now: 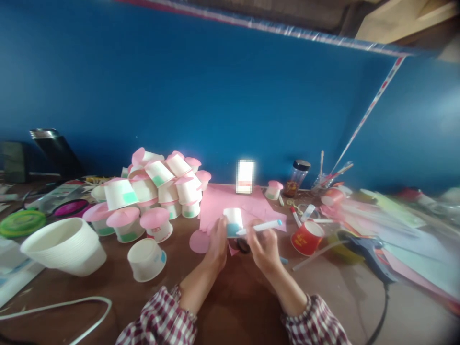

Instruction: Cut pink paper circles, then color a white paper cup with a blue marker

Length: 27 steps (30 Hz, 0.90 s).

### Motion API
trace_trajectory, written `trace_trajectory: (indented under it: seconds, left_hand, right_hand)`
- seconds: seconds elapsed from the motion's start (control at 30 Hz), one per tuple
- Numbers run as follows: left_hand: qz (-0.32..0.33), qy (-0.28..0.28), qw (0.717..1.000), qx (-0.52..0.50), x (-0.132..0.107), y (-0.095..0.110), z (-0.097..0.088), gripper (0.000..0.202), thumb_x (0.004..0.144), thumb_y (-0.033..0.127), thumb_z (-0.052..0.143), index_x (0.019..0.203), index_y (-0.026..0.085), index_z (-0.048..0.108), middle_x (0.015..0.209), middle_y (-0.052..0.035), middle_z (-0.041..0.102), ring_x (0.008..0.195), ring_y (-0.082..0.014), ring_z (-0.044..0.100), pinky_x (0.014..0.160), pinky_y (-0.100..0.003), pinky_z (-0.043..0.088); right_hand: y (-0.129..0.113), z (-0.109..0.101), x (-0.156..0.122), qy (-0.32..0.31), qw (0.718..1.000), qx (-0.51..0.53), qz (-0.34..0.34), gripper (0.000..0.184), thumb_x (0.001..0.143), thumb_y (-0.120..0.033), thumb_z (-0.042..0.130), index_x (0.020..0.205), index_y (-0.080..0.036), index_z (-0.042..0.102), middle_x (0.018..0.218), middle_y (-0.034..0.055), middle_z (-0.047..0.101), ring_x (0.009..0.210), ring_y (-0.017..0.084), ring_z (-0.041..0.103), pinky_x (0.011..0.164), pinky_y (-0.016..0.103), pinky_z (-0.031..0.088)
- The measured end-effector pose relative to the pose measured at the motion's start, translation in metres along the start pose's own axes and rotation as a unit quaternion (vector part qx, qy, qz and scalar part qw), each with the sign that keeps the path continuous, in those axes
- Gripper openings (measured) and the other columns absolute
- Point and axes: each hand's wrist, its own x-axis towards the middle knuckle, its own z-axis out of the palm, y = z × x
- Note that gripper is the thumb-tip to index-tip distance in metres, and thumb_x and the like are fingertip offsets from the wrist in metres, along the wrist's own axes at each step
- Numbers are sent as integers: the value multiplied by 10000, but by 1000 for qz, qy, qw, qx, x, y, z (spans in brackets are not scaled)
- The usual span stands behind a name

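My left hand [215, 247] is closed around the side of a small white paper cup [233, 216] with a blue patch on its lower part. In my right hand [266, 249] is a white marker [265, 226] with a blue end pointing right. The marker's other end is at the cup's blue patch; whether it touches cannot be made out. Beneath and behind lies a pink paper sheet [219, 201], with a pink paper disc [199, 241] beside my left hand. A black ring-shaped object [243, 245], partly hidden, sits between my hands.
Paper cups with pink tops [142, 189] are piled at left. Nearer are a nested cup stack [66, 247] and one loose cup [146, 260]. At right are a red cup [307, 237], a glue gun [370, 251] with its cord, and a dark-lidded jar [297, 178]. A blue wall [215, 96] stands behind.
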Motion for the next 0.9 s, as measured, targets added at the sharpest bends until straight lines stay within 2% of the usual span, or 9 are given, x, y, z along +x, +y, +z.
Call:
trace_trajectory:
  seconds: [0.1,0.3,0.4,0.5,0.63,0.77,0.9]
  left_hand:
    - [-12,-23,1000,8,1,0,0,389,830,544,416,740,179,519,701,-13,525,635,-145,497,596,-274,423]
    - [18,-4,995,95,0,8,1,381,855,515,392,808,170,547,765,-28,530,689,-153,493,653,-284,423]
    - [10,14,997,79,-1,8,1,364,858,509,392,807,180,538,743,-13,517,656,-142,485,642,-275,425]
    - [-3,23,999,47,0,4,1,347,848,512,418,786,188,525,725,-4,511,640,-137,496,632,-268,429]
    - [-11,-9,1000,16,1,0,0,363,848,524,412,789,188,534,728,-8,529,636,-136,506,622,-262,430]
    - [3,-41,999,-4,-1,0,1,372,859,526,390,783,191,533,712,-6,528,596,-125,483,601,-256,424]
    - [30,-34,999,11,-3,5,0,356,850,508,428,733,188,530,699,-13,521,607,-130,479,582,-245,418]
  right_hand:
    - [0,0,0,-24,1000,7,5,173,872,-268,475,759,-164,556,584,-12,544,516,111,506,491,194,409]
    - [1,-1,-1,-31,999,-14,-7,180,864,-257,477,721,-165,535,594,-3,545,550,117,504,483,187,388]
    - [2,-1,-1,-26,999,-24,-7,175,850,-259,488,717,-164,548,578,-7,542,523,114,500,464,186,382]
    - [3,-1,0,19,999,-32,14,170,840,-263,490,723,-162,559,528,-18,525,484,115,498,453,193,389]
    - [4,-1,2,66,997,-16,33,191,853,-283,483,747,-157,579,541,-12,554,483,121,525,475,208,426]
    - [8,-1,0,71,997,-12,27,166,841,-279,519,761,-155,594,618,8,605,538,132,564,518,223,453]
    - [10,-1,-1,57,998,-11,26,161,839,-259,526,731,-156,588,612,7,601,542,130,567,524,222,453]
